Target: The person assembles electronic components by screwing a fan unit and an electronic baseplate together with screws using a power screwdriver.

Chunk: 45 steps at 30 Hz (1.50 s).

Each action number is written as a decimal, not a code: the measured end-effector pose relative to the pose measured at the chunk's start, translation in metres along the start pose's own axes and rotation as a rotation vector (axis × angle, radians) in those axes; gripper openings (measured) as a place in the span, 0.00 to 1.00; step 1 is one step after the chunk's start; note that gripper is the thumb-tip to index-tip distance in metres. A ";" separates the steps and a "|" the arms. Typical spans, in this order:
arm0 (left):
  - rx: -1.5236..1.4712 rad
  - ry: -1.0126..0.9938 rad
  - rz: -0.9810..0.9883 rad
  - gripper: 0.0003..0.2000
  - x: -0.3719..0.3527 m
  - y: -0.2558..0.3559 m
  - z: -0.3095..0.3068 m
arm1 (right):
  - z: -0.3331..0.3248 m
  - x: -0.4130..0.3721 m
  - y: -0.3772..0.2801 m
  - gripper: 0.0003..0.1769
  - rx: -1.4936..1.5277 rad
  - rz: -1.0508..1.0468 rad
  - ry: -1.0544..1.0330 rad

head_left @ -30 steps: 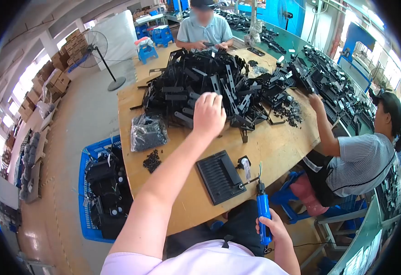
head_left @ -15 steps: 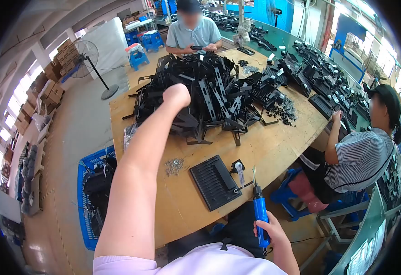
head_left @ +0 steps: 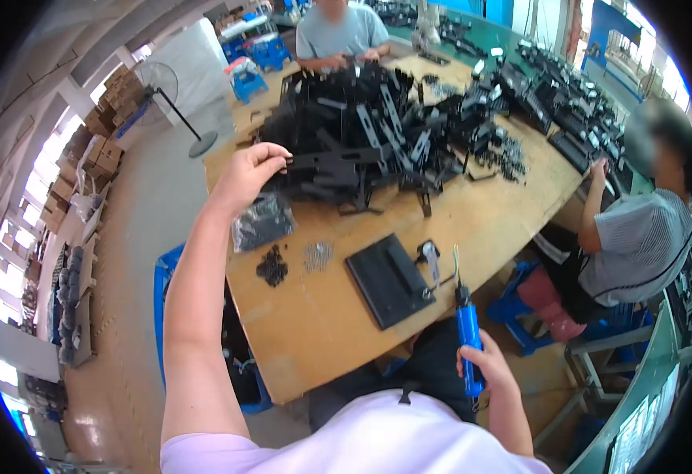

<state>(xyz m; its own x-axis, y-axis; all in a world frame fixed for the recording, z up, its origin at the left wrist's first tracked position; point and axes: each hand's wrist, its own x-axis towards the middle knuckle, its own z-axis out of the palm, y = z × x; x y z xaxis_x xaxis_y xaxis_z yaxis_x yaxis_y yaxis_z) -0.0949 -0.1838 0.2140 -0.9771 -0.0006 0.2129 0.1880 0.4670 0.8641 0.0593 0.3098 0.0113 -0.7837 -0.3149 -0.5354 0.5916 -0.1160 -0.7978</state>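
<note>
At the left edge of a big heap of black brackets (head_left: 409, 118), my left hand (head_left: 255, 175) pinches the end of a black bracket (head_left: 330, 164). Low on the right, my right hand (head_left: 484, 365) is wrapped round a blue electric screwdriver (head_left: 467, 336), its tip pointing up and away from me. A black ribbed panel (head_left: 387, 280) lies on the wooden table (head_left: 298, 347), with a small black part on a cable (head_left: 429, 254) beside it. Left of the panel are a pile of silver screws (head_left: 318, 256) and a pile of small black parts (head_left: 272, 267).
A plastic bag of dark parts (head_left: 263, 223) lies below my left hand. One person (head_left: 342, 35) sits across the table, another (head_left: 638, 237) at the right. A blue crate (head_left: 162, 316) stands at the table's left side. Beyond is a floor fan (head_left: 180, 118).
My left hand has moved left and back from the heap, now with a bracket in its fingers. The view has shifted, so the bag and black parts show. The screwdriver is still in my right hand.
</note>
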 end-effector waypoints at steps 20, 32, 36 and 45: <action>0.338 -0.307 0.098 0.02 -0.125 -0.132 0.125 | 0.011 0.000 0.000 0.31 -0.083 -0.005 0.004; 0.536 -0.147 0.199 0.06 -0.105 -0.135 0.158 | 0.009 0.001 0.000 0.32 -0.074 0.002 -0.002; 0.649 -0.055 0.138 0.07 -0.108 -0.112 0.156 | 0.009 -0.001 -0.003 0.33 -0.070 0.014 -0.015; 0.652 0.031 0.076 0.06 -0.098 -0.131 0.168 | 0.008 0.001 -0.002 0.34 -0.076 0.018 -0.014</action>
<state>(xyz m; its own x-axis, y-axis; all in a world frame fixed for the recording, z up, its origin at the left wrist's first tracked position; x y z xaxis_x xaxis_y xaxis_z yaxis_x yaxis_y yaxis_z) -0.0405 -0.0960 0.0035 -0.9583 0.0320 0.2839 0.1473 0.9068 0.3950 0.0586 0.3016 0.0143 -0.7699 -0.3299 -0.5462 0.5892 -0.0388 -0.8070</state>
